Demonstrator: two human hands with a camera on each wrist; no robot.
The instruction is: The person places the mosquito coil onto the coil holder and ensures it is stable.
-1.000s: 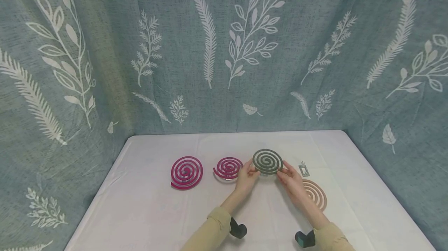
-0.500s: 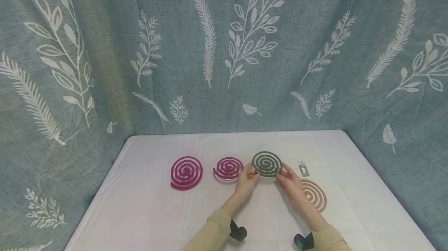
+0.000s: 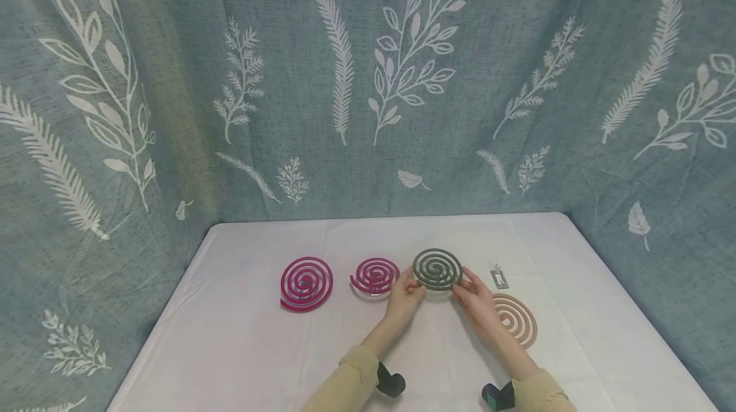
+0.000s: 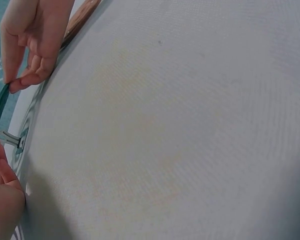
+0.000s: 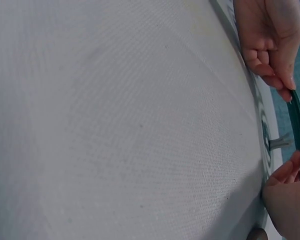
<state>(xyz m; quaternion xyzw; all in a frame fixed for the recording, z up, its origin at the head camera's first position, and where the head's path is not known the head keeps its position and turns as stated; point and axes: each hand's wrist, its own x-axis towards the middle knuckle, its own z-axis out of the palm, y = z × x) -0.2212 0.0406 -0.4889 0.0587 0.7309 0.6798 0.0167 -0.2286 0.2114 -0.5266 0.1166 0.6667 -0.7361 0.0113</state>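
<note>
Left hand (image 3: 404,302) and right hand (image 3: 480,306) pinch opposite edges of a dark green, flat spiral coil (image 3: 436,269), raised above the white-covered table (image 3: 253,348), centre-right. Small grey metal stand (image 4: 22,141) below; contact unclear. Step looks like mounting; next move probably calls for centring, level lowering.

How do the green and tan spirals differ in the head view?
The green spiral is held by the left hand and right hand above the table; the tan spiral lies on it. The green spiral shows nearly whole; the right forearm partly hides the tan spiral. Both are flat coils.
</note>
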